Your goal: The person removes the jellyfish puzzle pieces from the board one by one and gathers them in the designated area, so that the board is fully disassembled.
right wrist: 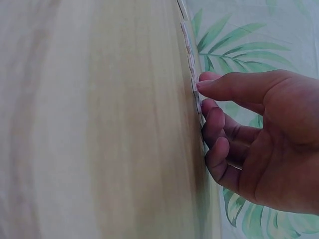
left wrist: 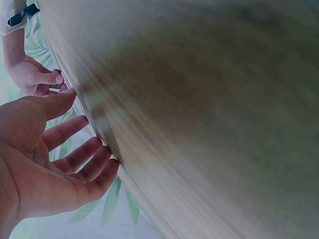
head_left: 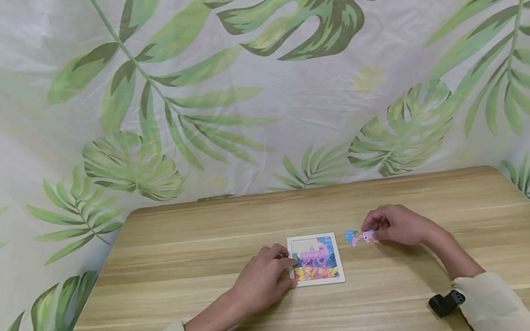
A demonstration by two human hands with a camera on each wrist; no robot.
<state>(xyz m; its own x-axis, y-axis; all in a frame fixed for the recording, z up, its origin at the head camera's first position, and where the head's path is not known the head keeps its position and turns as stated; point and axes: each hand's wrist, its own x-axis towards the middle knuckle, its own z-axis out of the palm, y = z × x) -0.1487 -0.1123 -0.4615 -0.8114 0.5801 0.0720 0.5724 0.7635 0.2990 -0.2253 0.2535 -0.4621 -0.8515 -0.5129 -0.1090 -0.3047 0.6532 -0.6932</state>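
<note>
A small jigsaw puzzle in a white-rimmed tray [head_left: 320,282] lies flat on the table, with a pink, blue and yellow picture and a pale gap at its upper left. My left hand [head_left: 263,279] rests at the tray's left edge, its fingertips touching the rim. In the left wrist view the fingers [left wrist: 75,159] are spread and fairly straight. Right of the tray, my right hand [head_left: 400,225] pinches a pink puzzle piece [head_left: 369,236] between thumb and forefinger, low over the table. Beside it lies a blue and pink puzzle piece [head_left: 350,236]. The fingers partly hide the pinched piece.
The wood-grain table [head_left: 179,245] runs back to a leaf-print cloth [head_left: 250,133] hanging behind it. A black device [head_left: 446,303] is strapped at the right sleeve's cuff. Puzzle pieces [right wrist: 187,42] show edge-on in the right wrist view.
</note>
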